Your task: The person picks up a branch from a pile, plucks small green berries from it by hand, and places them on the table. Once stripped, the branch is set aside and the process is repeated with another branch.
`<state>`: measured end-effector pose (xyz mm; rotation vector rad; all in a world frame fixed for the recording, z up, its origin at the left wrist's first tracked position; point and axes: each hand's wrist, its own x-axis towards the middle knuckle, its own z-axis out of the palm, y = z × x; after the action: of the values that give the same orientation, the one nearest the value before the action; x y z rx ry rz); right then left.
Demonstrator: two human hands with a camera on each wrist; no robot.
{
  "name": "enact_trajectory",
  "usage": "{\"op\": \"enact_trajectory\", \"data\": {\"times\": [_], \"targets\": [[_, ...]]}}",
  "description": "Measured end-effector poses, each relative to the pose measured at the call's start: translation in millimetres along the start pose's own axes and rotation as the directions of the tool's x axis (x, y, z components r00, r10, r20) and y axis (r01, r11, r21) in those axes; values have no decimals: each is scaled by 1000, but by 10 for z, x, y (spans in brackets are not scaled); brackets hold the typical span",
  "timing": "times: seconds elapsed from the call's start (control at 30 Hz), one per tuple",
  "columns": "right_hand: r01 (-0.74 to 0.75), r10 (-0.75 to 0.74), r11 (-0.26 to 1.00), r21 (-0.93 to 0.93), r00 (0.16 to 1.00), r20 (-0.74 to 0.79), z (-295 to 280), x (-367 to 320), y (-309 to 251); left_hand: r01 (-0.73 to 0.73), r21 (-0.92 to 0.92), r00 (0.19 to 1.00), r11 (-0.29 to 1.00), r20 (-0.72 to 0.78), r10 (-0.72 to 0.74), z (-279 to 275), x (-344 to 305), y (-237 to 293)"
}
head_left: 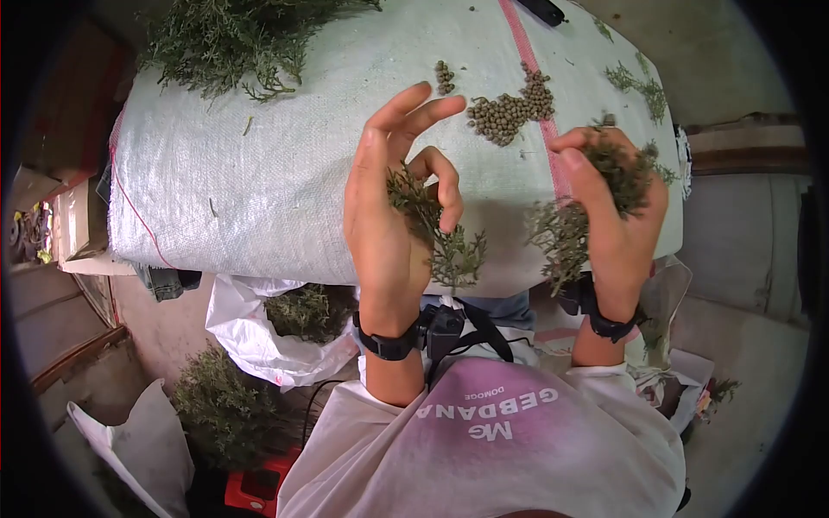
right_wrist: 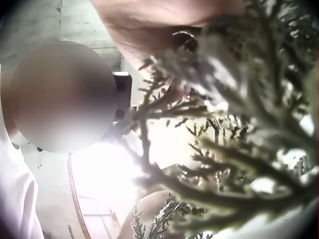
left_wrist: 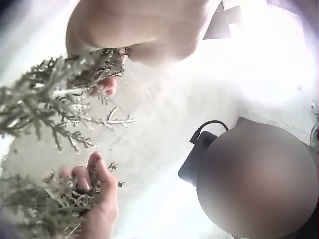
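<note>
Two sprigs (head_left: 451, 252): left hand (head_left: 384, 220), right hand (head_left: 620, 237)

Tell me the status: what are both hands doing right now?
Left hand pinching a green sprig. Right hand gripping a bunch of sprigs. Pile of small balls on the sack beyond, nothing blocking.

Forearms (head_left: 393, 380) raised. Left hand (head_left: 389, 216), 9 o'clock: forefinger and thumb pinched, other fingers (head_left: 401, 107) extended toward 1 o'clock. Right hand (head_left: 617, 211), 3 o'clock: fingers curled, gripping.
</note>
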<state>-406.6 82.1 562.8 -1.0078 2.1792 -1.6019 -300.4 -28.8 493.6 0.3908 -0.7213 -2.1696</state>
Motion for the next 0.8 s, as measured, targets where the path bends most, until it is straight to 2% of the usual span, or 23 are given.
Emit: {"op": "enact_trajectory", "data": {"times": [0.03,0.07,0.1,0.13,0.17,0.2,0.27,0.37,0.47,0.6,0.63,0.67,0.7,0.77,0.8], "targets": [[29,-29,999,13,999,-32,-43,6,-7,-14,-71,1000,997,10,15,-28,7,-19],[-79,74,993,90,996,49,-111,-27,-13,-24,-139,999,990,21,27,-64,11,-45],[-81,78,991,103,996,38,-102,-30,-39,-27,-207,999,978,37,35,-99,25,-74],[-48,45,999,7,975,218,-85,-47,-74,-22,-266,990,964,127,58,-141,57,-88],[2,30,997,-80,917,397,-56,-70,-89,-11,-254,990,967,130,46,-150,28,-108],[-3,31,998,-71,920,391,33,-90,-51,-41,-222,993,974,96,63,-97,14,-97],[319,-241,923,-215,915,323,237,-107,75,-69,-186,994,980,67,82,-61,0,-91],[384,-302,881,-277,906,296,258,-59,143,-135,-120,988,984,62,143,-26,-18,-85],[474,-389,836,-277,867,310,257,-16,195,-116,-112,992,987,34,121,38,-37,-62],[511,-419,801,-312,850,319,210,6,247,-21,-226,991,974,124,50,4,-29,-91],[251,-182,944,-215,938,295,193,-4,190,4,-243,989,970,144,33,16,-41,-97],[-36,68,993,-112,953,296,171,-4,143,-25,-188,997,982,65,38,74,-45,-107],[-31,64,993,-116,952,298,150,-3,113,-29,-193,997,981,65,42,111,-48,-107],[-91,77,994,59,976,204,110,-6,74,-6,187,983,982,-180,40,155,-73,-102],[-132,108,983,127,977,182,97,-6,106,1,54,992,999,-127,6,127,-104,-81]]}}
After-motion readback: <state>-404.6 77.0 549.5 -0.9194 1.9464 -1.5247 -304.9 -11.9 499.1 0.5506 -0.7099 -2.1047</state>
